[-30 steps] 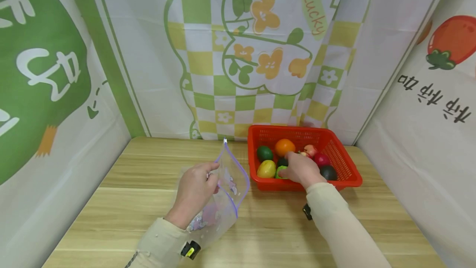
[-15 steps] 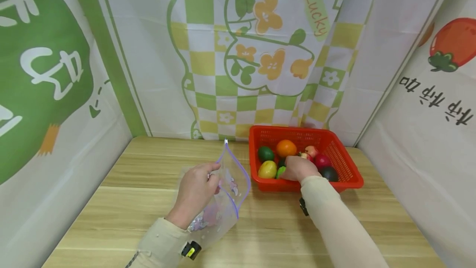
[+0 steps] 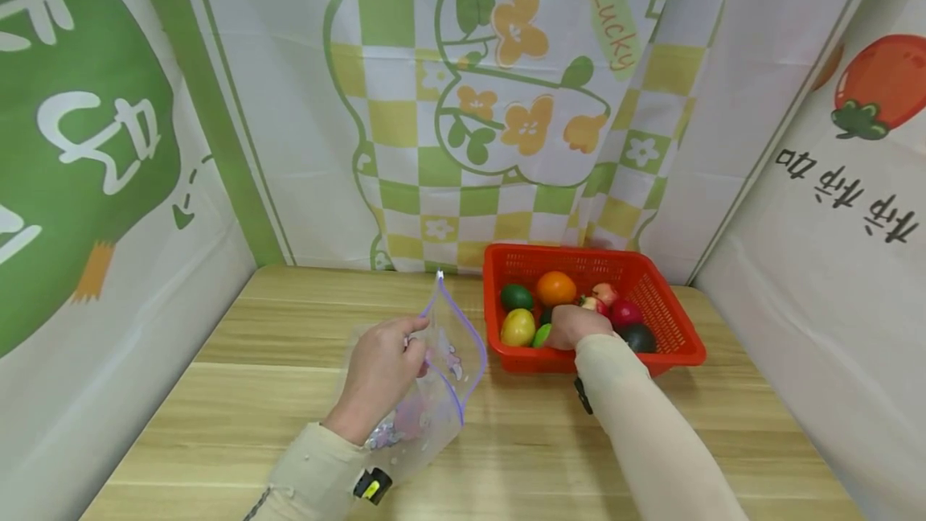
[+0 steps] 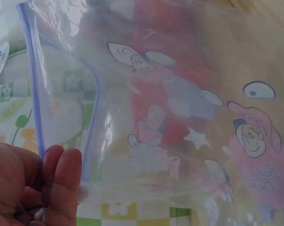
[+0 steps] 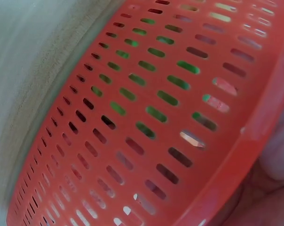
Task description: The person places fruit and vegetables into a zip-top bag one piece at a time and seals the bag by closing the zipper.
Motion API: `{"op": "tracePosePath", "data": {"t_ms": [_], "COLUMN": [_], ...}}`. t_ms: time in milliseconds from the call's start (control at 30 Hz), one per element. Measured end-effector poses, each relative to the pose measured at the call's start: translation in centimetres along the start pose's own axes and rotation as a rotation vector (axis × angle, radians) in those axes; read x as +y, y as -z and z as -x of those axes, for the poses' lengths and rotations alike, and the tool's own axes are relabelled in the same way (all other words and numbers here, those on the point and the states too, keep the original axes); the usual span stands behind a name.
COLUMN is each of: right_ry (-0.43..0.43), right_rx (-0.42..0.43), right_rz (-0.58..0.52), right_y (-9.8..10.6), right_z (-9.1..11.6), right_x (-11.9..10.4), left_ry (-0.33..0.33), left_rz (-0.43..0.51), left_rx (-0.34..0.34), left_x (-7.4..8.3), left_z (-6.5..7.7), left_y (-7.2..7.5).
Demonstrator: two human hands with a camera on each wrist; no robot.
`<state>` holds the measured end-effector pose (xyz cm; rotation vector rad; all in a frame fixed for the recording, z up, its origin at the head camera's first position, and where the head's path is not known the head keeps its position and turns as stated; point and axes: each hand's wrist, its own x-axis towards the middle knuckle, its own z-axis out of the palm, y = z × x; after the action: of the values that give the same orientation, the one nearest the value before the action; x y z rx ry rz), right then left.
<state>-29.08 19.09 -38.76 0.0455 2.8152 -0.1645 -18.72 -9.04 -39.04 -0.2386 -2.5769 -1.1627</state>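
Observation:
My left hand (image 3: 383, 372) pinches the edge of a clear zip bag (image 3: 427, 416) with a purple seal and cartoon prints. In the left wrist view, the fingers (image 4: 62, 188) are curled at the bag's mouth, which gapes. My right hand (image 3: 575, 326) reaches down into a red plastic basket (image 3: 521, 362), beside a bright green item (image 3: 541, 335) partly covered by it. Its fingertips are hidden, so their grip cannot be made out. Through the slots of the basket wall (image 5: 146, 117), the right wrist view shows patches of green and of skin.
Other fruit-like pieces lie in the basket: an orange one (image 3: 556, 289), a yellow one (image 3: 518, 328), a dark green one (image 3: 517, 297), a red one (image 3: 625, 313) and a black one (image 3: 639, 338). The wooden table (image 3: 239, 416) ends at printed cloth walls (image 3: 311, 183).
My right hand has sunk deeper into the basket and shifted slightly left, its fingertips passing out of sight. The left hand and the bag hold nearly the same place.

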Motion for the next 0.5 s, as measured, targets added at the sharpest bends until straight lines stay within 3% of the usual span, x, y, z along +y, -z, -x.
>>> {"op": "tracePosePath", "data": {"t_ms": [500], "right_ry": [-0.004], "right_rx": [-0.019], "right_rz": [0.041], "right_y": [-0.23], "right_z": [-0.43], "right_x": [-0.02], "left_ry": [0.000], "left_rz": [0.007], "left_rx": [-0.006], "left_x": [0.03], "left_z": [0.08], "left_y": [-0.04]}}
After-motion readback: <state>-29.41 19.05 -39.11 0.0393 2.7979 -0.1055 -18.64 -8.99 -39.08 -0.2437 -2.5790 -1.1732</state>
